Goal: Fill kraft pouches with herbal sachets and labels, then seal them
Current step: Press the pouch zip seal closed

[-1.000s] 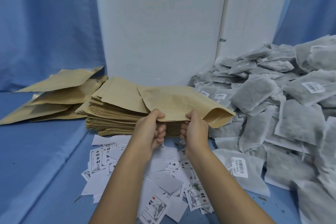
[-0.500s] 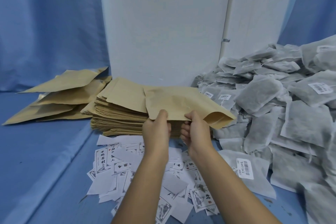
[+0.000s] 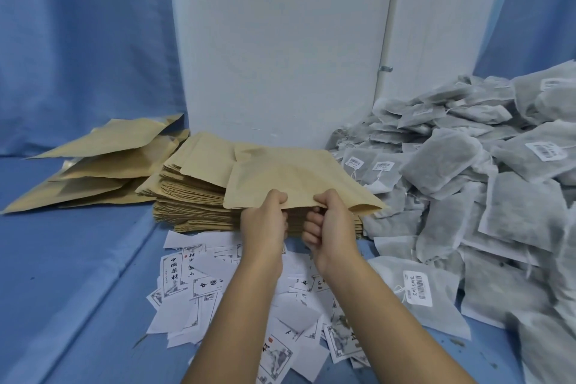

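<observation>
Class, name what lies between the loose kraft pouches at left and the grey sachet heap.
The head view shows a stack of flat pouches there, and the held pouch, gripped by left hand and right hand.

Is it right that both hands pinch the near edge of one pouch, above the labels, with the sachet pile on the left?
Not quite. The head view shows the sachet pile on the right, not the left. The rest holds: the left hand and right hand pinch the near edge of one pouch above the labels.
</observation>
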Action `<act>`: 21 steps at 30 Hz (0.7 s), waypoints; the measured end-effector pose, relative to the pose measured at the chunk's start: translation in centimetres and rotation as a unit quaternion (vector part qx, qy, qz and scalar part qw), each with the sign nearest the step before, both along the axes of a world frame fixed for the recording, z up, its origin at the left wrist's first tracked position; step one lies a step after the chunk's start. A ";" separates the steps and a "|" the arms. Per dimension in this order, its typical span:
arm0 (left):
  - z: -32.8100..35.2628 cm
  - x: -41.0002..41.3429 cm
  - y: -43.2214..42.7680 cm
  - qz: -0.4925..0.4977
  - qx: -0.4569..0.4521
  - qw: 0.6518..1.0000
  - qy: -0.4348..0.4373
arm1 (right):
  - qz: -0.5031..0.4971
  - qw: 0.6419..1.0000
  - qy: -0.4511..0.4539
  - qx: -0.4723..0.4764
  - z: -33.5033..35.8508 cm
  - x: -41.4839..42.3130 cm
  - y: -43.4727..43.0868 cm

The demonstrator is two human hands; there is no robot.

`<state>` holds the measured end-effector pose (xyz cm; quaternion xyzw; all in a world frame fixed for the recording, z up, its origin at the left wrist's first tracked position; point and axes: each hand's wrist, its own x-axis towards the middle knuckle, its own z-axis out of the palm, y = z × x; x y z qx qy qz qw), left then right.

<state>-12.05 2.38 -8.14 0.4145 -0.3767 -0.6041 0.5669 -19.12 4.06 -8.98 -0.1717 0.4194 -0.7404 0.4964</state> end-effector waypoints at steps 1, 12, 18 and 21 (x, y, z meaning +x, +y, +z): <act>0.0 0.0 0.0 0.002 0.000 1.000 0.000 | -0.007 1.000 -0.013 -0.008 -0.1 -0.1 -0.1; -0.3 0.2 -0.3 -0.041 -0.029 0.995 -0.080 | 0.053 0.998 0.023 0.003 -0.4 0.3 0.1; -0.6 -0.1 -0.5 -0.075 -0.023 0.993 -0.085 | 0.063 0.998 0.009 -0.002 -0.7 0.1 -0.1; -0.8 -0.2 -0.5 -0.064 -0.042 0.989 -0.128 | 0.094 0.995 0.030 0.001 -0.8 -0.1 0.2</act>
